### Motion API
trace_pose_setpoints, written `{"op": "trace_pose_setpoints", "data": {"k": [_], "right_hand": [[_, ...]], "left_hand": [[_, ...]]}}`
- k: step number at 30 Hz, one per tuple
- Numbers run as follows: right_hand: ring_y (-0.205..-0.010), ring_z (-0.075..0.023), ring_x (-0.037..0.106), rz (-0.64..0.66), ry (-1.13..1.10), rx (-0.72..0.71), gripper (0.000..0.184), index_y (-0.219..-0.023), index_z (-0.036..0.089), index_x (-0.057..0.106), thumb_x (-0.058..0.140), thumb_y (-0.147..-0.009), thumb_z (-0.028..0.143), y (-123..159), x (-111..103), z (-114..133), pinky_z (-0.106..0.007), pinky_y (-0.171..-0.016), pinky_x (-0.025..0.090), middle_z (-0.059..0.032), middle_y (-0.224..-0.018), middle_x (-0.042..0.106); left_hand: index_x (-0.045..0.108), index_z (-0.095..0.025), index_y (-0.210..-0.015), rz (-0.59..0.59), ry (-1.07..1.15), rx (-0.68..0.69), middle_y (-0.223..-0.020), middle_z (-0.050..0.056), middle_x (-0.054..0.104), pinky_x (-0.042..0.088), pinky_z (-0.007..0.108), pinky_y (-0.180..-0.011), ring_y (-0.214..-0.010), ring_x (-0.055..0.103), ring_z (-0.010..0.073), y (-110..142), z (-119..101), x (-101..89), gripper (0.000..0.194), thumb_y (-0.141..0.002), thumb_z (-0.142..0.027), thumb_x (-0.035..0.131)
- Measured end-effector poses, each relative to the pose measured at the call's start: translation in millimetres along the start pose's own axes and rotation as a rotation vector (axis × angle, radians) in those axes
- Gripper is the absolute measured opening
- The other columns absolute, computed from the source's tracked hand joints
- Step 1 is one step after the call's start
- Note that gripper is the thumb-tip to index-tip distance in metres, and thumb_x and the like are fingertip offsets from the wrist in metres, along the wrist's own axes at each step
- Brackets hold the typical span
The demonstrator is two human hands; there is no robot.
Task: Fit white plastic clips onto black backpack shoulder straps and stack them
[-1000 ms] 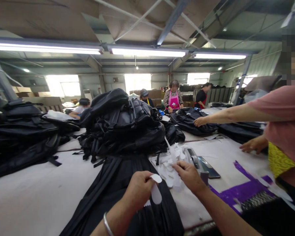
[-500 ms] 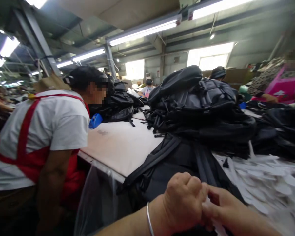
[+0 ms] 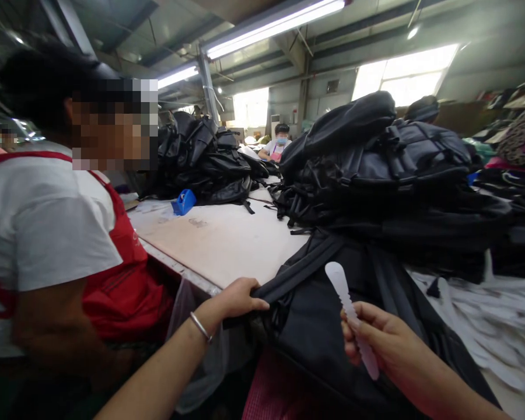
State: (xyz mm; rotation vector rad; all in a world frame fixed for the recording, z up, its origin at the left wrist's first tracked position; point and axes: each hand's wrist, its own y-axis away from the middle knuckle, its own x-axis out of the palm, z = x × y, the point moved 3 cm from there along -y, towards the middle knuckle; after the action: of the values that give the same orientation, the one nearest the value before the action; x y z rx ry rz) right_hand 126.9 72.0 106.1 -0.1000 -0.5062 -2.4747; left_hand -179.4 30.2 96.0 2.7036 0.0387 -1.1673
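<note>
A black backpack (image 3: 319, 326) lies in front of me over the table's near edge, its straps facing up. My left hand (image 3: 240, 297), with a bangle on the wrist, grips a padded backpack strap (image 3: 297, 271) at the bag's left side, thumb on the near side. Above the bag, my right hand (image 3: 371, 335) pinches a flat white strip (image 3: 339, 280) between thumb and fingers. The strip has a rounded, wider top end and wavy notched edges along its middle. It is held upright, leaning left, apart from the bag.
Many similar white pieces (image 3: 472, 326) are heaped at the right. Black backpacks (image 3: 376, 175) are piled behind, with another pile (image 3: 201, 160) further left. A blue tape dispenser (image 3: 184, 202) sits on the pale table (image 3: 227, 239). A person in a red apron (image 3: 122, 280) stands close at left.
My hands have come apart. The left has moved left onto the backpack strap, while the right holds the white strip up in view. The view has shifted and the person at left appears nearer.
</note>
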Motion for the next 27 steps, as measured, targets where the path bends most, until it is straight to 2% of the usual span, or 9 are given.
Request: {"op": "trace_pose_setpoints", "data": {"k": [4, 6, 9, 11, 14, 16, 19, 22, 27], "right_hand": [[-0.052, -0.0101, 0.046, -0.098, -0.103, -0.098, 0.035, -0.085, 0.019, 0.062, 0.08, -0.065, 0.043, -3.0, -4.7, 6.4, -0.023, -0.046, 0.037, 0.003, -0.064, 0.051], [-0.045, -0.0076, 0.035, -0.14, -0.158, -0.131, 0.036, -0.086, 0.019, 0.063, 0.08, -0.064, 0.041, -3.2, -6.8, 12.4, -0.02, -0.04, 0.026, 0.0066, -0.055, 0.042], [-0.04, -0.0061, 0.026, -0.137, -0.133, -0.187, 0.035, -0.082, 0.017, 0.062, 0.076, -0.069, 0.046, -5.2, -4.2, 25.6, -0.021, -0.038, 0.015, 0.009, -0.047, 0.033], [-0.04, -0.0064, 0.028, -0.169, -0.062, -0.259, 0.037, -0.083, 0.016, 0.064, 0.073, -0.071, 0.05, -9.8, -2.6, 36.8, -0.021, -0.039, 0.017, 0.0071, -0.048, 0.038], [-0.055, -0.0113, 0.048, -0.241, 0.123, -0.418, 0.04, -0.092, 0.015, 0.07, 0.075, -0.069, 0.048, -22.4, -0.5, 55.8, -0.024, -0.049, 0.036, -0.0007, -0.065, 0.058], [-0.07, -0.0168, 0.057, -0.239, 0.247, -0.511, 0.041, -0.097, 0.016, 0.072, 0.077, -0.066, 0.044, -33.6, 5.3, 67.0, -0.029, -0.065, 0.045, -0.0032, -0.077, 0.064], [-0.08, -0.0199, 0.058, -0.109, 0.242, -0.554, 0.043, -0.1, 0.017, 0.072, 0.077, -0.065, 0.04, -51.9, 24.1, 75.9, -0.032, -0.076, 0.045, -0.0035, -0.083, 0.067], [-0.07, -0.0161, 0.053, -0.009, 0.152, -0.579, 0.031, -0.087, 0.014, 0.072, 0.074, -0.068, 0.039, -66.7, 47.0, 78.1, -0.03, -0.07, 0.042, -0.0013, -0.074, 0.064], [-0.059, -0.0128, 0.044, -0.102, 0.216, -0.639, 0.032, -0.067, 0.014, 0.065, 0.067, -0.075, 0.045, -83.0, 64.9, 70.9, -0.028, -0.06, 0.035, 0.0014, -0.059, 0.054]], "left_hand": [[0.067, -0.015, -0.077, 0.149, 0.449, -0.039, -0.059, -0.001, 0.059, 0.035, 0.022, -0.047, -0.049, 0.048, 0.0107, -11.1, -49.4, -33.1, 0.038, -0.07, -0.052, 0.07], [0.064, -0.014, -0.08, 0.114, 0.723, -0.001, -0.058, 0.0, 0.058, 0.037, 0.021, -0.045, -0.046, 0.049, 0.0097, -25.0, -81.7, -49.7, 0.039, -0.074, -0.052, 0.068], [0.062, -0.012, -0.076, 0.028, 0.935, 0.098, -0.058, 0.002, 0.059, 0.041, 0.021, -0.046, -0.047, 0.051, 0.0095, -50.7, -129.1, -60.3, 0.031, -0.079, -0.043, 0.068], [0.061, -0.011, -0.072, 0.036, 1.003, 0.113, -0.056, 0.002, 0.059, 0.043, 0.02, -0.046, -0.046, 0.051, 0.0086, -66.4, -155.9, -55.3, 0.028, -0.08, -0.037, 0.069], [0.061, -0.01, -0.07, 0.054, 1.052, 0.084, -0.056, 0.003, 0.06, 0.047, 0.021, -0.048, -0.048, 0.055, 0.0102, -83.8, -183.1, -41.9, 0.027, -0.079, -0.033, 0.072], [0.061, -0.01, -0.07, 0.05, 1.06, 0.074, -0.056, 0.004, 0.062, 0.05, 0.023, -0.051, -0.05, 0.058, 0.0123, -91.2, -192.3, -35.0, 0.026, -0.078, -0.032, 0.072], [0.06, -0.01, -0.069, 0.025, 1.067, 0.061, -0.055, 0.004, 0.062, 0.051, 0.025, -0.052, -0.05, 0.059, 0.0132, -97.4, -196.0, -30.0, 0.026, -0.079, -0.031, 0.072], [0.061, -0.01, -0.069, -0.02, 1.069, 0.036, -0.054, 0.005, 0.062, 0.05, 0.024, -0.051, -0.051, 0.06, 0.0145, -100.4, -192.8, -29.7, 0.025, -0.079, -0.03, 0.072], [0.062, -0.009, -0.072, -0.121, 1.087, -0.009, -0.055, 0.007, 0.063, 0.049, 0.025, -0.049, -0.049, 0.06, 0.0148, -107.4, -179.3, -34.8, 0.021, -0.082, -0.026, 0.068]]}}
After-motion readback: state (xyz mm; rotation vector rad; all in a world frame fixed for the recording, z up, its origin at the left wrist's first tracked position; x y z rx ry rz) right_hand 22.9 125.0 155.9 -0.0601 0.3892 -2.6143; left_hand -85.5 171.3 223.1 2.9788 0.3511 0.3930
